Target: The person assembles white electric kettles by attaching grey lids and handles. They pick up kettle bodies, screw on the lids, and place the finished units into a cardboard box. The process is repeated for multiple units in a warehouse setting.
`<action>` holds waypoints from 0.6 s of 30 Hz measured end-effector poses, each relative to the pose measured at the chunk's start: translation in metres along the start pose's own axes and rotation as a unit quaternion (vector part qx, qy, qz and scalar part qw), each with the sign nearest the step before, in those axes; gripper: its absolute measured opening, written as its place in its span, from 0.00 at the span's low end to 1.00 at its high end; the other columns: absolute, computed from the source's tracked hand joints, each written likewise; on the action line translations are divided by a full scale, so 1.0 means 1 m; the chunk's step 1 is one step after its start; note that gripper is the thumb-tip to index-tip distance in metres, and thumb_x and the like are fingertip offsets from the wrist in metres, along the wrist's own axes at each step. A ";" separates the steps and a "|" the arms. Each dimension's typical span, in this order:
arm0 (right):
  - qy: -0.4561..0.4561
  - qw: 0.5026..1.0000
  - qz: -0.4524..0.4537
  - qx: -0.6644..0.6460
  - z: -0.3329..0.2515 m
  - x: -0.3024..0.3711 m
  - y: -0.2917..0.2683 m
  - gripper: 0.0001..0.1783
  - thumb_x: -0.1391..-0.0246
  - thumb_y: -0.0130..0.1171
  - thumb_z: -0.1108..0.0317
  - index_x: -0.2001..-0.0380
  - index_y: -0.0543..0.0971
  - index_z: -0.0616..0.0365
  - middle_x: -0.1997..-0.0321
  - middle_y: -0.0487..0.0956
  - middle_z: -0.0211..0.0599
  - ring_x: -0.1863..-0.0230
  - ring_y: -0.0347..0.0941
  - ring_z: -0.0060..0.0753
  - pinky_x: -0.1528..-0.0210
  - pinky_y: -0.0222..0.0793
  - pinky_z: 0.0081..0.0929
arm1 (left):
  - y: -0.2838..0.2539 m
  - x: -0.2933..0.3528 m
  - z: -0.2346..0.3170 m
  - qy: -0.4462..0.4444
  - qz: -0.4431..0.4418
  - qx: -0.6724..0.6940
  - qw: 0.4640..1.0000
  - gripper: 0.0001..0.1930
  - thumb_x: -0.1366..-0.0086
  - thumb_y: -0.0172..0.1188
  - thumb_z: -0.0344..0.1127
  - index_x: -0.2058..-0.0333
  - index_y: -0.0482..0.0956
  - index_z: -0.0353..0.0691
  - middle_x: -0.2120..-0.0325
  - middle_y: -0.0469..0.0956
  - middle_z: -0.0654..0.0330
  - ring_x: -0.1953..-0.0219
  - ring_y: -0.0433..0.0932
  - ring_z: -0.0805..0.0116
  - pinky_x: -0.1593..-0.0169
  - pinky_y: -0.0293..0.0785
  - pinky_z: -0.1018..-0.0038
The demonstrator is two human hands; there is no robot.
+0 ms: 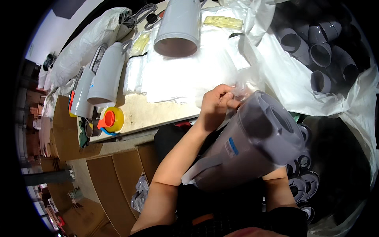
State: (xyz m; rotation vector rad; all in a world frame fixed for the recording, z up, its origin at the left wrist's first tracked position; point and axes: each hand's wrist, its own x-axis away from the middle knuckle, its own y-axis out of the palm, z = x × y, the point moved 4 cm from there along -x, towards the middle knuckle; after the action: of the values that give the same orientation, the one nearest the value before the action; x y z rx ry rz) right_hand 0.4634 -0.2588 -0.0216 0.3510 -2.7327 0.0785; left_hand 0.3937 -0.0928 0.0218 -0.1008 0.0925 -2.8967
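A grey plastic pitcher (pixel 237 146) with a lid and a blue-and-white sticker lies tilted in front of me, its handle toward the lower left. Beyond its lidded end, my left hand (pixel 216 103) pinches a thin clear plastic bag (pixel 248 81) with its fingertips. My right forearm (pixel 277 189) runs up behind the pitcher, which hides most or all of that hand, so its grip cannot be made out. Flat clear bags (pixel 173 83) are spread in a pile on the table just past my left hand.
Another grey pitcher (pixel 177 27) lies on the bags, and two more, including one grey pitcher (pixel 106 75), stand at the left. Near them sits a yellow tape roll (pixel 115 119). Grey curved parts (pixel 320 55) fill a white sack at right; grey lids (pixel 304 185) lie below. Cardboard boxes (pixel 114 181) are lower left.
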 end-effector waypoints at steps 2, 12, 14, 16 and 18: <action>-0.081 0.987 0.098 0.097 -0.006 -0.010 -0.017 0.11 0.33 0.58 0.62 0.63 0.81 0.60 0.72 0.82 0.39 0.69 0.79 0.29 0.64 0.76 0.19 | -0.004 0.001 0.014 0.024 0.008 0.125 0.992 0.07 0.30 0.54 0.31 0.59 0.78 0.37 0.73 0.79 0.62 0.67 0.77 0.74 0.63 0.75 0.76; -0.138 0.961 0.002 -0.239 -0.033 0.049 -0.087 0.19 0.30 0.55 0.55 0.54 0.77 0.63 0.62 0.77 0.37 0.57 0.78 0.28 0.54 0.78 0.25 | -0.047 0.010 0.071 0.122 0.069 0.159 0.977 0.09 0.29 0.59 0.29 0.54 0.76 0.31 0.70 0.79 0.64 0.67 0.76 0.79 0.61 0.73 0.81; -0.004 0.909 -0.115 -0.399 -0.015 0.061 -0.039 0.25 0.30 0.52 0.50 0.45 0.75 0.62 0.53 0.80 0.45 0.56 0.79 0.34 0.52 0.79 0.32 | -0.038 0.006 0.068 0.175 0.127 0.211 0.953 0.08 0.30 0.59 0.26 0.54 0.76 0.31 0.68 0.80 0.62 0.65 0.77 0.77 0.59 0.74 0.78; 0.052 0.822 -0.318 -0.469 -0.004 0.054 -0.020 0.30 0.30 0.51 0.46 0.40 0.71 0.61 0.47 0.79 0.50 0.54 0.80 0.38 0.51 0.80 0.34 | -0.035 0.003 0.062 0.259 0.214 0.113 0.935 0.07 0.31 0.59 0.25 0.55 0.77 0.33 0.68 0.81 0.62 0.65 0.78 0.76 0.59 0.74 0.77; 0.108 0.913 -0.329 -0.215 -0.005 0.032 -0.021 0.32 0.31 0.53 0.48 0.36 0.63 0.60 0.43 0.77 0.51 0.53 0.80 0.36 0.51 0.79 0.30 | -0.030 -0.003 0.059 0.307 0.274 0.008 0.911 0.06 0.33 0.60 0.24 0.58 0.78 0.34 0.68 0.81 0.60 0.65 0.79 0.71 0.58 0.75 0.74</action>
State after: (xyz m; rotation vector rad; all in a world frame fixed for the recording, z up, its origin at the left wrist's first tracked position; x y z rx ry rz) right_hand 0.4423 -0.2860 -0.0045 1.0272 -2.1937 -0.6143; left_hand 0.3938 -0.0660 0.0824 0.7242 0.1730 -2.2600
